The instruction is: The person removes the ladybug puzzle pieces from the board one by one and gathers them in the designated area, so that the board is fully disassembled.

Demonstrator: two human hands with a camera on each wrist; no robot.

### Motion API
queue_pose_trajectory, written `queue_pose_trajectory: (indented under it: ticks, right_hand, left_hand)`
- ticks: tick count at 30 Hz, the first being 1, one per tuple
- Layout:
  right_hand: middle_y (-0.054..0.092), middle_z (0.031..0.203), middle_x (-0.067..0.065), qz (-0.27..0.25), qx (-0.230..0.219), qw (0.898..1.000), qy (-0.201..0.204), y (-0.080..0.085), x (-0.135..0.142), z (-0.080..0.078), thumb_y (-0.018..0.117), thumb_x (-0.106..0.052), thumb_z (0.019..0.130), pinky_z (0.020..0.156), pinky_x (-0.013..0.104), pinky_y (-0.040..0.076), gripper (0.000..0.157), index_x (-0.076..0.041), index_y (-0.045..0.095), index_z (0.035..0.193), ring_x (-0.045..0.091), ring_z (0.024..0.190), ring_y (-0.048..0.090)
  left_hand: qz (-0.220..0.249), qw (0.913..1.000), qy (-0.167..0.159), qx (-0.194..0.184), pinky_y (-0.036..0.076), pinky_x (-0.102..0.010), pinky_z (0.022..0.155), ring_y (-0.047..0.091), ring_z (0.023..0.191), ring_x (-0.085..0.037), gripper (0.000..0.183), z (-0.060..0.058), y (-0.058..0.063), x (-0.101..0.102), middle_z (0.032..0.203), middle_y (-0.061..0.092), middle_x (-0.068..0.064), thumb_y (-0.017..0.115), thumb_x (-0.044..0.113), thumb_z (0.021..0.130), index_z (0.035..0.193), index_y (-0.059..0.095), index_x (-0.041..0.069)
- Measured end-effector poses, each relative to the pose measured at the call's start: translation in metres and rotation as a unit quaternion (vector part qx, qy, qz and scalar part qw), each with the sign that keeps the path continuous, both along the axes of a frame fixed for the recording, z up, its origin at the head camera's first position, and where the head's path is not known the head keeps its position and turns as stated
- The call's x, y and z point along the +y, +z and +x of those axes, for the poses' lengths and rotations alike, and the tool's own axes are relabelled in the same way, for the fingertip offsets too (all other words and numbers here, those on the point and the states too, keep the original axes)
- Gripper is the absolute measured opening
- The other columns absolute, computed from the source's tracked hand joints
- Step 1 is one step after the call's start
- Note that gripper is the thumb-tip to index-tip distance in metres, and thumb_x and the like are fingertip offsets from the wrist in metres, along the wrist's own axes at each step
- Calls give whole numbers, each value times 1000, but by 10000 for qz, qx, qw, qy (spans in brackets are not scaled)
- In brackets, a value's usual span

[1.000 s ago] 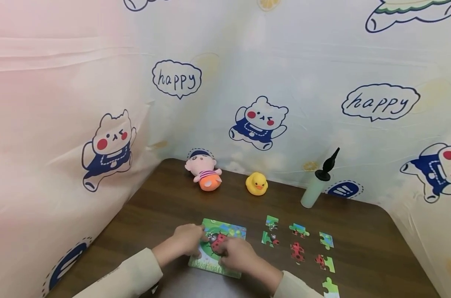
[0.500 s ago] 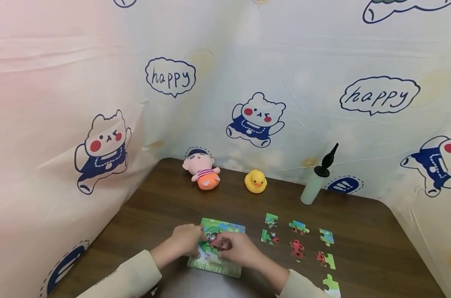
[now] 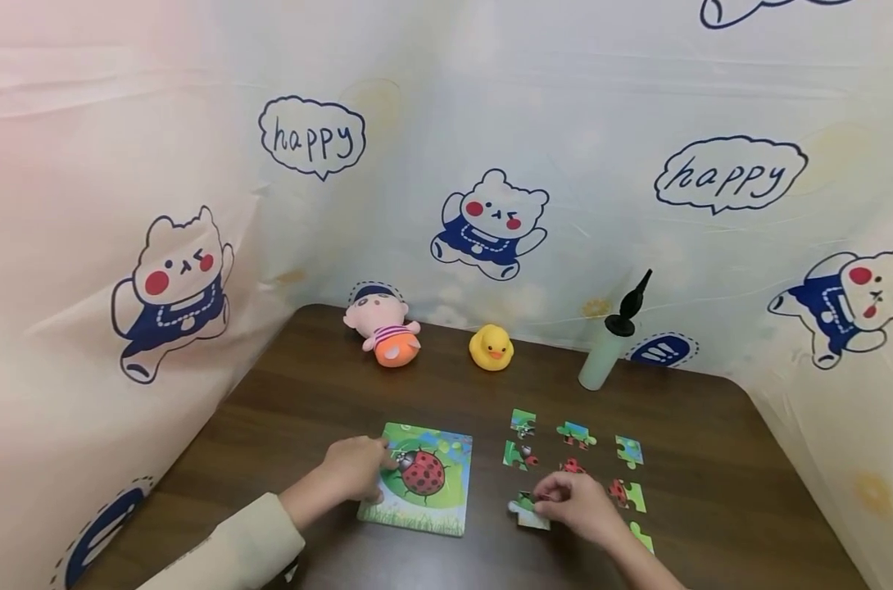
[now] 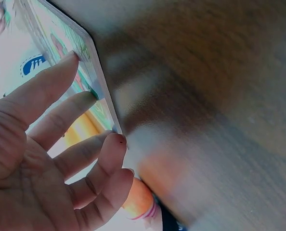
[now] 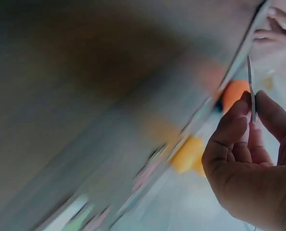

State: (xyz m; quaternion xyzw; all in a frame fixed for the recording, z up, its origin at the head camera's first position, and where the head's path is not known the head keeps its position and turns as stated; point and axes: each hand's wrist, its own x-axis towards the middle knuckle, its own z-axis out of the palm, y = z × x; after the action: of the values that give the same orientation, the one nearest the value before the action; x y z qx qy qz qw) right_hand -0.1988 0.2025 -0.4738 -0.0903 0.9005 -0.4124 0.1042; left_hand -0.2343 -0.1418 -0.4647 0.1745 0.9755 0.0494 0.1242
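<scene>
My left hand (image 3: 355, 469) rests on the left edge of a square ladybug picture board (image 3: 446, 512) on the brown table. In the left wrist view its fingers are fairly straight, with fingertips at the board's edge. To the right of the board, my right hand (image 3: 582, 506) pinches a green and white jigsaw piece (image 3: 531, 518) between thumb and fingers. Edge-on, this jigsaw piece (image 5: 252, 89) shows as a thin strip in the right wrist view. Behind and beside the right hand lie several other jigsaw pieces (image 3: 520, 455), some with red ladybug parts; the hand partly covers some.
Along the table's back stand a plush doll (image 3: 385, 332), a yellow rubber duck (image 3: 491, 348) and a pale green hand pump (image 3: 601, 356) with a black nozzle. Printed cloth (image 3: 594, 106) hangs behind and at both sides of the table (image 3: 306, 385).
My right hand has moved right, from over the board to beside the loose pieces, with a jigsaw piece in its fingers. The whole ladybug picture now shows. My left hand stays on the board.
</scene>
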Motion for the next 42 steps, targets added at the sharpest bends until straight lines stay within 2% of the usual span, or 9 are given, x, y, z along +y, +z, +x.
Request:
queue_pose_trajectory:
  ticks: [6, 12, 15, 21, 25, 28, 34, 38, 42]
  right_hand:
    - [60, 68, -5, 542, 21, 9978, -380, -9, 27, 16, 77, -14, 75, 54, 25, 41, 10, -10, 72, 83, 7, 61, 50]
    - [58, 71, -4, 674, 156, 9953, -680, -15, 31, 23, 78, -11, 73, 56, 24, 43, 9, -12, 71, 79, 6, 64, 50]
    - [55, 71, -3, 893, 317, 9935, -627, -15, 29, 21, 79, -11, 71, 56, 23, 41, 11, -13, 69, 76, 6, 64, 48]
    - [50, 73, -1, 1137, 399, 9926, -135, -18, 28, 14, 79, -10, 71, 55, 24, 37, 16, -13, 64, 74, 9, 63, 43]
    - [47, 75, 0, 1434, 536, 9878, -297, -17, 22, 14, 82, -9, 66, 58, 27, 35, 28, -13, 57, 79, 12, 67, 41]
    - [47, 76, -2, 1779, 829, 9795, -454, -16, 13, 14, 83, -11, 63, 60, 30, 36, 33, -15, 56, 82, 13, 70, 42]
    - [56, 79, -9, 1951, 1877, 9621, -342, -4, -20, 19, 81, -15, 67, 64, 34, 43, 22, -21, 64, 79, 11, 74, 56]
    - [56, 74, -12, 1797, 2365, 9549, 73, 10, -55, 11, 78, -16, 72, 62, 30, 41, 13, -21, 67, 78, 7, 69, 53]
    - [55, 69, -11, 1650, 2448, 9538, 556, 10, -94, 0, 74, -17, 75, 56, 24, 39, 5, -19, 70, 77, 8, 67, 53]
  left_hand:
    - [54, 10000, 40, -24, 51, -45, 66, 54, 116, -34, 46, 0, 4, -7, 132, 57, -9, 86, 26, 64, 108, 73, 25]
    - [34, 9999, 116, -115, 51, -49, 73, 53, 118, -35, 47, 0, 8, -10, 132, 57, -9, 87, 24, 64, 108, 73, 25]
    - [7, 9997, 202, -157, 50, -46, 69, 52, 119, -34, 47, 3, 8, -12, 133, 56, -7, 86, 22, 64, 110, 73, 26]
    - [16, 9995, 305, -127, 46, -39, 59, 53, 118, -34, 48, 11, 7, -17, 133, 56, -6, 85, 21, 65, 110, 72, 27]
    - [65, 9994, 301, -126, 47, -40, 59, 54, 117, -34, 46, 12, 7, -19, 131, 57, -6, 85, 21, 65, 109, 73, 26]
    - [54, 9994, 305, -145, 47, -41, 61, 54, 117, -33, 46, 11, 7, -19, 131, 58, -6, 85, 21, 64, 108, 73, 26]
    - [214, 9995, 101, -196, 50, -45, 67, 51, 120, -35, 47, 8, 3, -20, 135, 54, -9, 85, 23, 65, 110, 72, 25]
    - [579, 9980, -128, -201, 49, -50, 77, 50, 121, -36, 47, 5, 1, -20, 136, 51, -12, 84, 20, 66, 111, 72, 23]
    - [820, 9958, -370, -147, 48, -52, 83, 52, 120, -35, 46, 5, -4, -15, 134, 53, -13, 83, 18, 67, 112, 72, 21]
